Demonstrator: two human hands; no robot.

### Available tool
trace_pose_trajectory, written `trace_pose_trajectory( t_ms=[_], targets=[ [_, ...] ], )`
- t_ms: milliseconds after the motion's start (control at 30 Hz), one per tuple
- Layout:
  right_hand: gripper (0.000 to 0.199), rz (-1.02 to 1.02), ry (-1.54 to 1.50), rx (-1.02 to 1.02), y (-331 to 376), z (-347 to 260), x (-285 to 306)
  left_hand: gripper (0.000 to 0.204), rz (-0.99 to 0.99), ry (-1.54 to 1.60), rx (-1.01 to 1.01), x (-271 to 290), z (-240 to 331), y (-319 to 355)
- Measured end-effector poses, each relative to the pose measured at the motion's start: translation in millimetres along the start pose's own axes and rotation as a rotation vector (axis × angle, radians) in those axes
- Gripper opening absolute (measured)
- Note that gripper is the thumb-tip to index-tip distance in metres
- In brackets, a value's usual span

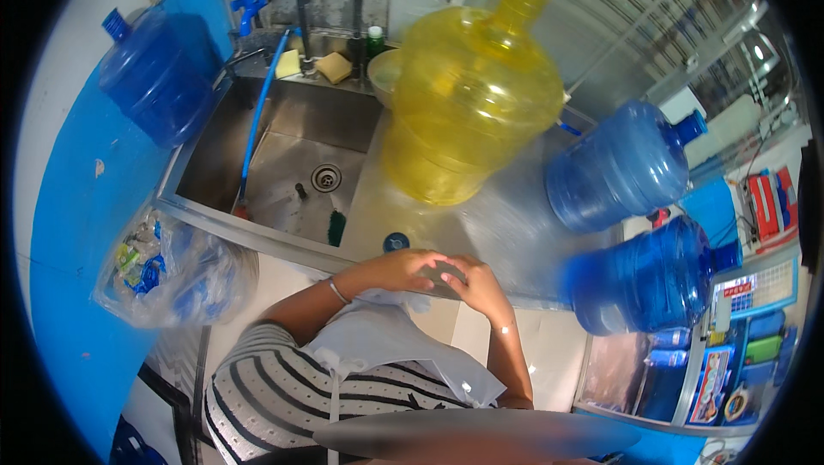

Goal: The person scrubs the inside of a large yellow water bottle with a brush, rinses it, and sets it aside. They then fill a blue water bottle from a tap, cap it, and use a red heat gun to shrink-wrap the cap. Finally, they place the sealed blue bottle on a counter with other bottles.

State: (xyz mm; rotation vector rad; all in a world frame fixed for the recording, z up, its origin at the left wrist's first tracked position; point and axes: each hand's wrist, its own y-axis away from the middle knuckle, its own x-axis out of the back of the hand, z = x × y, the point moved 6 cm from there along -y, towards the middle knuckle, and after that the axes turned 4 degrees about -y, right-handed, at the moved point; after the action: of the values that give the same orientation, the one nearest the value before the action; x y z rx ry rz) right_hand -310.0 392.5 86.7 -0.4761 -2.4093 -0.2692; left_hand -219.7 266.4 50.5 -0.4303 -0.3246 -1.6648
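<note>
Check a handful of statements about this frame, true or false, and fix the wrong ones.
1. The yellow jug stands on the steel counter. True.
2. The right hand grips the yellow jug. False: it is apart from the yellow jug, close to the left hand.
3. A dark round disc lies on the steel counter near the left hand. True.
4. The blue pole is right of the yellow jug. False: it is left, with its lower end in the sink.
</note>
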Motion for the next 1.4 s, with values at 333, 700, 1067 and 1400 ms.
trace_pose_trajectory(
  t_ms=[333,700,1067,1400],
  targets=[
    [0.026,0.049,-0.014,0.222,-223.8,-119.5,-85.1,0.043,0.322,0.215,0.246,183.7,-93.6,129.4],
    [0.021,1.182,0.006,0.108,-529.9,-128.5,101.8,0.044,0.499,0.244,0.395,318.6,-194.9,257.4],
    [0.035,0.163,0.684,0.098,-668.5,-89.5,133.6,0.042,0.547,0.360,0.440,328.3,-244.4,266.3],
    [0.048,0.110,0.416,-0.174,-664.9,-85.3,141.0,0.040,0.607,0.385,0.503,333.8,-268.6,255.2]
  ],
)
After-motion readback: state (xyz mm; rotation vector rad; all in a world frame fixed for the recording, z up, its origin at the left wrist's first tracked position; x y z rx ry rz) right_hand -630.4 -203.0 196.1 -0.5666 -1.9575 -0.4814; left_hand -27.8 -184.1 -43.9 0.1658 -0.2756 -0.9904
